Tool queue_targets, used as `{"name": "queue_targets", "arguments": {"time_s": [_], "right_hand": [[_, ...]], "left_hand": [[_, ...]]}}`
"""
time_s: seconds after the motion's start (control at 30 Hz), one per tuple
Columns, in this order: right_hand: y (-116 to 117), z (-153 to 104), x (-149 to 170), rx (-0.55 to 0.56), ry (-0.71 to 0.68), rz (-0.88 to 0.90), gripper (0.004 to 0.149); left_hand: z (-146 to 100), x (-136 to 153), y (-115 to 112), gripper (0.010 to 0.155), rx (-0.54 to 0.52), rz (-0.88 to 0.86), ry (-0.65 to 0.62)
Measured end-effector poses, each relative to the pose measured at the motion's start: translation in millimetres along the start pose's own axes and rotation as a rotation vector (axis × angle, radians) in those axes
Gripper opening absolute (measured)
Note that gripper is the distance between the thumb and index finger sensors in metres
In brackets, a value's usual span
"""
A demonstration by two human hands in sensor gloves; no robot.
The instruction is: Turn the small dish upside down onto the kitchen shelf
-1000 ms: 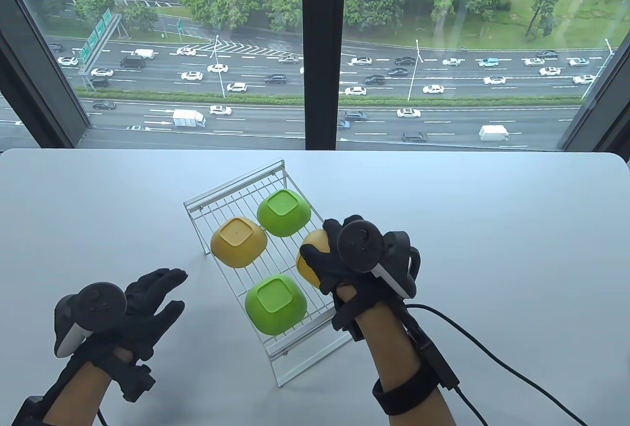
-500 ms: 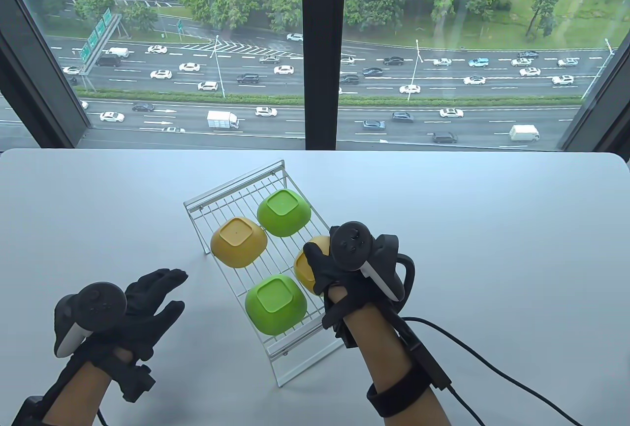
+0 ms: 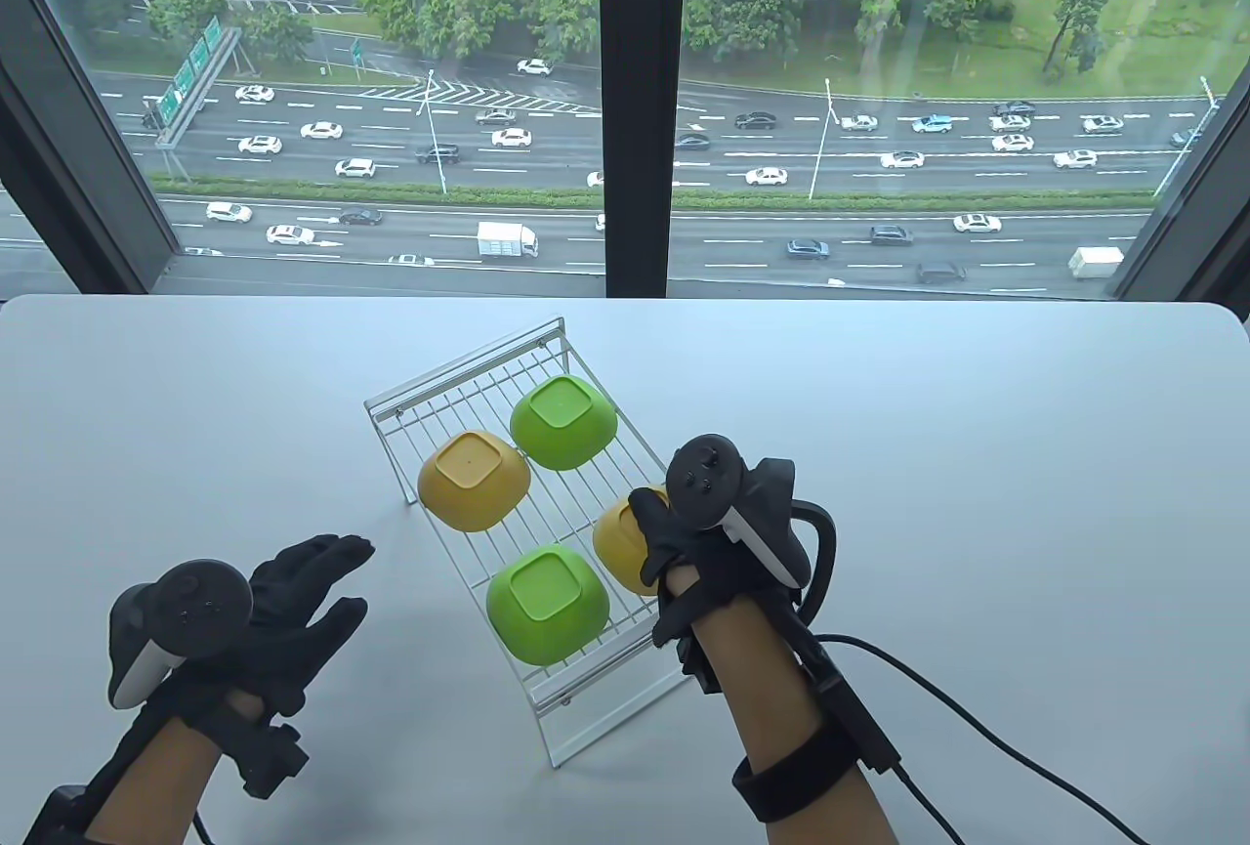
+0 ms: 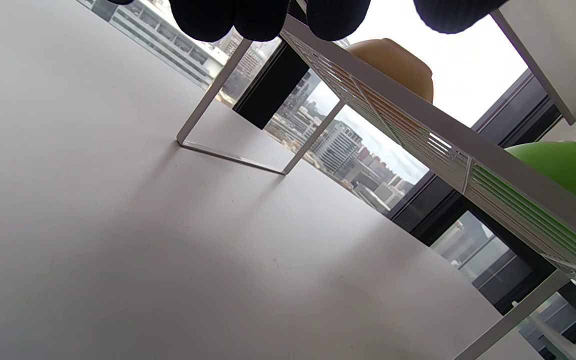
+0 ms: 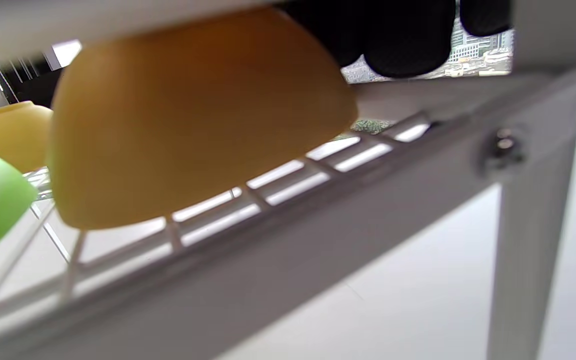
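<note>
The small yellow dish [image 3: 617,540] lies upside down on the right side of the white wire shelf [image 3: 464,362]. My right hand [image 3: 652,532] covers its right half, fingers curled over it. In the right wrist view the dish [image 5: 193,125] rests rim-down on the shelf wires [image 5: 278,220], with my fingertips [image 5: 403,40] at its top. My left hand [image 3: 312,581] lies flat on the table left of the shelf, fingers straight, holding nothing.
Three more dishes sit upside down on the shelf: a yellow one [image 3: 474,481], a green one [image 3: 562,422] at the back and a green one [image 3: 547,604] at the front. The white table [image 3: 977,454] ends at a window. A cable [image 3: 977,698] trails from my right wrist.
My right hand has come down and slightly toward me, setting the yellow dish lower onto the shelf wires. The left hand has not moved.
</note>
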State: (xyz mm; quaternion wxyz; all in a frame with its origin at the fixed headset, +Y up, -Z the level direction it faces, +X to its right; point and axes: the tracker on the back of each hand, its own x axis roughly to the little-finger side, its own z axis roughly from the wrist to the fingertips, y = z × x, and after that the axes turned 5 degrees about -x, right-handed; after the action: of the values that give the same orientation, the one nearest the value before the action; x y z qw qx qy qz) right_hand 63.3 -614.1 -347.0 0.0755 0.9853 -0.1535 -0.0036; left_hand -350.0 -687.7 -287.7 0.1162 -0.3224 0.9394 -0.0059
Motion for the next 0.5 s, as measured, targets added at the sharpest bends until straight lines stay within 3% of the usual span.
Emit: {"name": "queue_targets", "arguments": {"time_s": [0.17,0.33,0.5], "right_hand": [[-17,-6,17,0.132,-0.045,0.198,0.07],[-32,-15,26,0.168,-0.059,0.234,0.07],[-58,-46,13,0.195,-0.165,0.306,0.071]], "left_hand": [[0,0,0,0.07,0.0,0.0,0.001],[0,0,0,0.07,0.001,0.0,-0.001],[2,-1,0,0.07,0.0,0.002,-0.006]]}}
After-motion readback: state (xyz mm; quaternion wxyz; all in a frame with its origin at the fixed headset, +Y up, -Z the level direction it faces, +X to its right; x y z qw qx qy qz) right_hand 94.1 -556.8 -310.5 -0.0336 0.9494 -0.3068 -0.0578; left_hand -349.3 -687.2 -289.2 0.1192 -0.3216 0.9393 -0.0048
